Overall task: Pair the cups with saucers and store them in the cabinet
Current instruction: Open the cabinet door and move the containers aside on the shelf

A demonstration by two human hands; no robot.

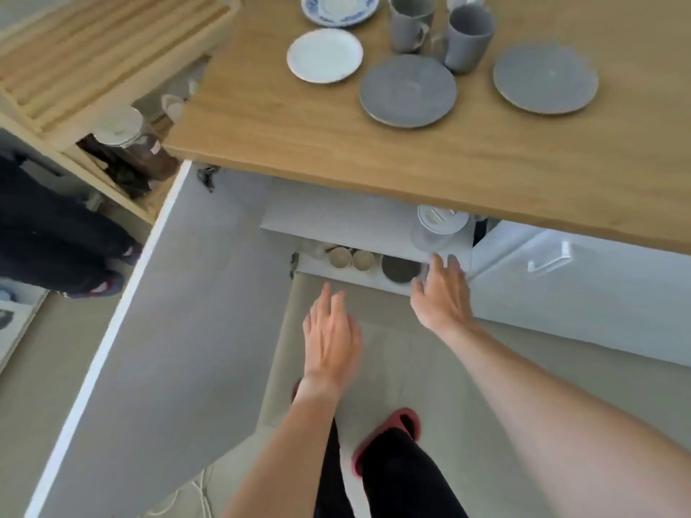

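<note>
— So, what sits on the wooden worktop (374, 151)?
— Two grey cups (469, 35), grey saucers (407, 91) and white ones, above the open cabinet (336, 218).
— And the hands?
— Both released, holding nothing. The right hand (443, 293) reaches just below a cup-and-saucer pair (437, 228) on the cabinet shelf; the left hand (331, 338) hovers before the cabinet.

Bright, even daylight; the wooden countertop (411, 143) casts shade over the cabinet (336, 218) interior beneath; soft blur throughout, strongest toward 9 o'clock; wide-angle bending at the edges.
</note>
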